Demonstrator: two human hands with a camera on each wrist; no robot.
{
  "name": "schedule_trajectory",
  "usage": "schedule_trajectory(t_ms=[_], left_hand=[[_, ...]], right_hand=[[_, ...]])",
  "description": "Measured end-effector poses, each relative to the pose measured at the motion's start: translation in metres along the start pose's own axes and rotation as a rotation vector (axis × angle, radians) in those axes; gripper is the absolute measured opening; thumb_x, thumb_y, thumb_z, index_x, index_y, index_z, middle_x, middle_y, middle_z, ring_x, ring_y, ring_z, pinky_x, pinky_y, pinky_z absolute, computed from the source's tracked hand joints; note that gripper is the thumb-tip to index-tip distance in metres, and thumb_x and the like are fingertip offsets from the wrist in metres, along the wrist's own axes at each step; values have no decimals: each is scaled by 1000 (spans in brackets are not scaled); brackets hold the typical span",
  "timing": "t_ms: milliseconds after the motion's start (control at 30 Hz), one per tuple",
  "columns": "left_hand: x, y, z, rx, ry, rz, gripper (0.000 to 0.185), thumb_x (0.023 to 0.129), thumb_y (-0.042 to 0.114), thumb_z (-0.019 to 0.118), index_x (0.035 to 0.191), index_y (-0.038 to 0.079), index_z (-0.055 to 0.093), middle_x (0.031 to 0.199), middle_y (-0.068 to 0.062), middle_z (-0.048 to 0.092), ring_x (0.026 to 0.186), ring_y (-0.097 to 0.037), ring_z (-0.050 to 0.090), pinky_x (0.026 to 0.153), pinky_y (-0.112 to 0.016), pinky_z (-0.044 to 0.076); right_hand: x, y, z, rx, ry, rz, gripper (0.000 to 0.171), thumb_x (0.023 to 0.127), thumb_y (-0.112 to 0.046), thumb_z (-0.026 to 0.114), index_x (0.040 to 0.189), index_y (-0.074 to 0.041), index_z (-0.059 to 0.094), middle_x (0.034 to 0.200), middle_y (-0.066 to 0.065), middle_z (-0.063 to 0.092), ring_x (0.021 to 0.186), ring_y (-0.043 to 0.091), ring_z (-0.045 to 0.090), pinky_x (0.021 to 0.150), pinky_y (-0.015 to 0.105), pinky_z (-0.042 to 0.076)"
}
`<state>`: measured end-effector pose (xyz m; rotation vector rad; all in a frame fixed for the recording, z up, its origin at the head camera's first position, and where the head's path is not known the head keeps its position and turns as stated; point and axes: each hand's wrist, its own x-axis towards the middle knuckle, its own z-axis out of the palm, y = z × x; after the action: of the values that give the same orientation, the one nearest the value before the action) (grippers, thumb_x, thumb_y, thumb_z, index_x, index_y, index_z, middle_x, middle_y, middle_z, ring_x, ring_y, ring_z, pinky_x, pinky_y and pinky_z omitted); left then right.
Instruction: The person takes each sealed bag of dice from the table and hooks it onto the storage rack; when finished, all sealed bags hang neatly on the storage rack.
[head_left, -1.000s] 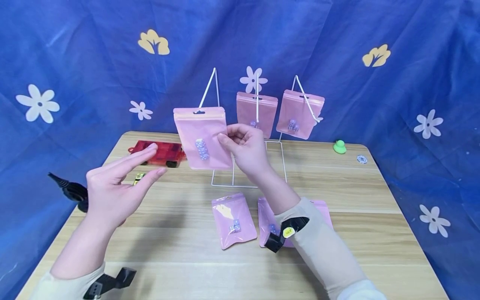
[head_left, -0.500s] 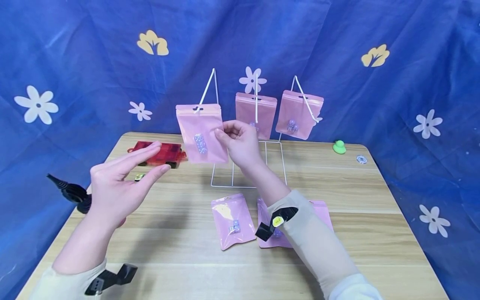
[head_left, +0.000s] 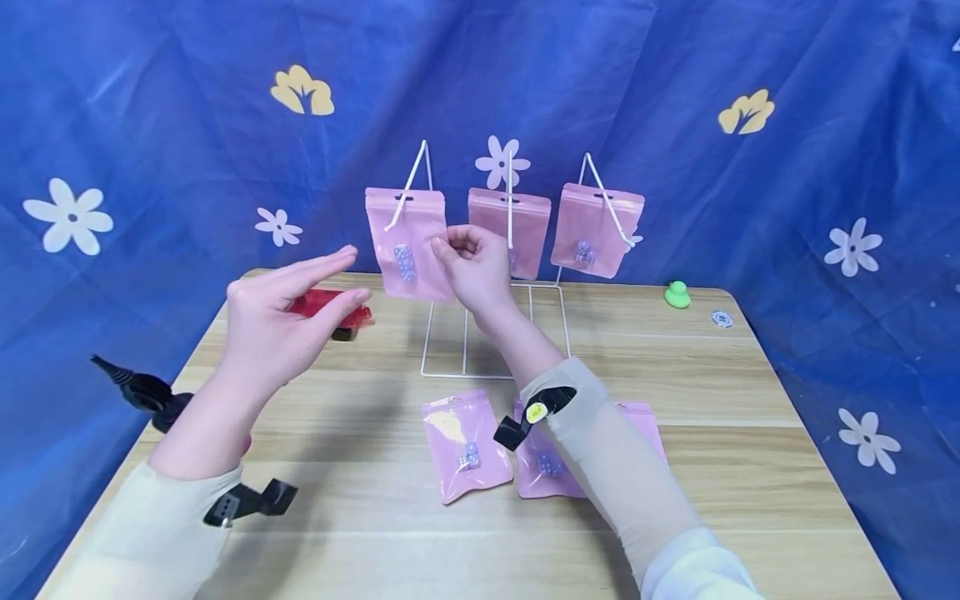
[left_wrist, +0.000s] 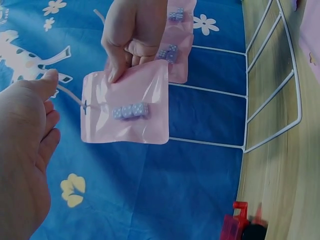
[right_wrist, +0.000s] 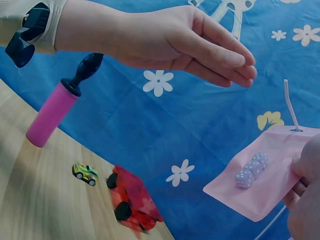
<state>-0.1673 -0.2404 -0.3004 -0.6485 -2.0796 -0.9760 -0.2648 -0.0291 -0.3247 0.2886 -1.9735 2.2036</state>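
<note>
Right hand (head_left: 474, 268) pinches pink pouch (head_left: 408, 243) on white rack (head_left: 495, 275)'s left hook. Left hand (head_left: 288, 317), fingers straight, holds nothing, left of rack. Right forearm partly hides a table (head_left: 750, 433) pouch.

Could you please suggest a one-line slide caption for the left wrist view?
Right hand pinches a pink pouch of dice on a white rack hook; open left hand alongside.

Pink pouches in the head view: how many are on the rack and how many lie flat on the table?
On the white wire rack: 3, counting the left pouch that the right hand pinches on its hook.
Flat on the table: 2 visible, one partly under the right forearm.
Total: 5.
</note>
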Motion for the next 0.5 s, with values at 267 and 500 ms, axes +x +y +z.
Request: schedule_trajectory(t_ms=[267,500], left_hand=[[21,-22,21,18,38,17,45,77,3,96,120,5,81,118,-2,77,109,-21,75,99,-20,53],[40,-29,36,1,36,47,41,82,7,93,121,3,80,119,-5,77,112,-25,74,101,-22,52]], right_hand=[[16,9,2,16,50,26,9,96,6,75,103,10,72,95,17,75,81,12,66,78,24,58],[25,11,0,5,49,24,11,98,4,73,106,11,71,99,17,74,84,12,66,82,25,59]])
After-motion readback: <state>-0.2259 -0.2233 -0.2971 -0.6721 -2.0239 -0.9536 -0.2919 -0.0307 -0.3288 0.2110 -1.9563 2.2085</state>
